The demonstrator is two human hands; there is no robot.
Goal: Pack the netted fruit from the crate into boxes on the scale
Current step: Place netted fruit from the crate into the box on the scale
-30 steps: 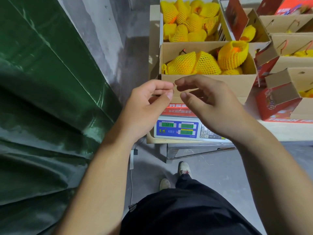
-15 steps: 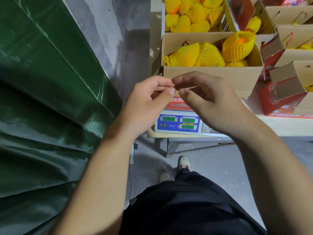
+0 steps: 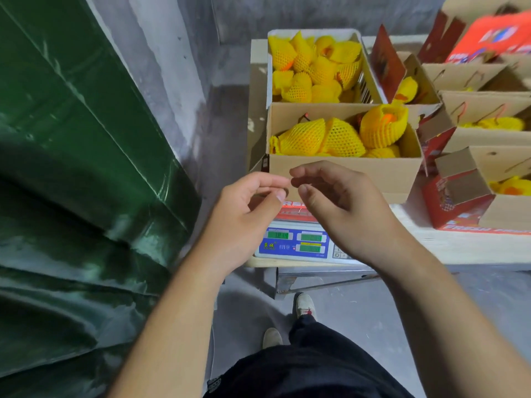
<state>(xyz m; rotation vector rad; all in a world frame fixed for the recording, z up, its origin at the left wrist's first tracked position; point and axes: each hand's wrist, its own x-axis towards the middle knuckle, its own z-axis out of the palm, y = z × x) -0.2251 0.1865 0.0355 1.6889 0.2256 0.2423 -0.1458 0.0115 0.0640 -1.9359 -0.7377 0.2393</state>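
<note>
A white crate (image 3: 270, 67) at the back holds several fruit in yellow foam netting (image 3: 313, 64). In front of it an open cardboard box (image 3: 344, 170) sits on the digital scale (image 3: 293, 242), with netted fruit (image 3: 304, 137) inside. My left hand (image 3: 244, 219) and my right hand (image 3: 344, 211) hover close together just in front of the box's near wall, above the scale display. Both have curled fingers, with fingertips almost meeting. I see no fruit in either hand, and I cannot make out anything between the fingertips.
A green tarp (image 3: 71, 168) fills the left side. More open cardboard boxes (image 3: 488, 139) with red printed sides, some holding netted fruit, stand on the wooden table (image 3: 474, 248) to the right. My shoes (image 3: 304, 305) are on the concrete floor below the scale.
Both hands stay together in front of the box. A thin pale strand seen between the fingertips half a second ago no longer shows, and the fingertips have parted slightly.
</note>
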